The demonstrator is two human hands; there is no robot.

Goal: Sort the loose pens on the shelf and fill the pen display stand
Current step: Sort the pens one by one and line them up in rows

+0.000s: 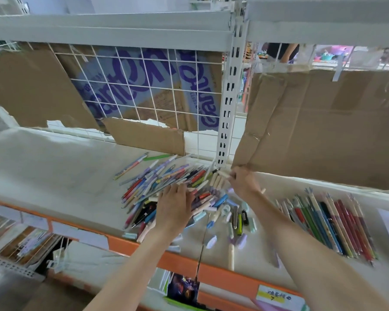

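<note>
On the shelf [54, 167] a loose pile of pens [157, 182], too many to be counted, is fanned toward the back right; the left hand [174, 207] is laid flat on it; the right hand [243, 182] pinches one cream pen [224, 173]; a sorted row [328, 225] lies parallel, pointing back-left.

right hand [243, 182] grip: blurred | pens [166, 182]: motion-blurred, part under left hand [174, 205]

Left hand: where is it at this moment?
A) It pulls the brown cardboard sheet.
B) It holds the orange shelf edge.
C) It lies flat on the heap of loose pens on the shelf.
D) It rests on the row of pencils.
C: the left hand lies with straight fingers on the heap of loose pens, away from the cardboard, the orange edge and the pencils.
</note>
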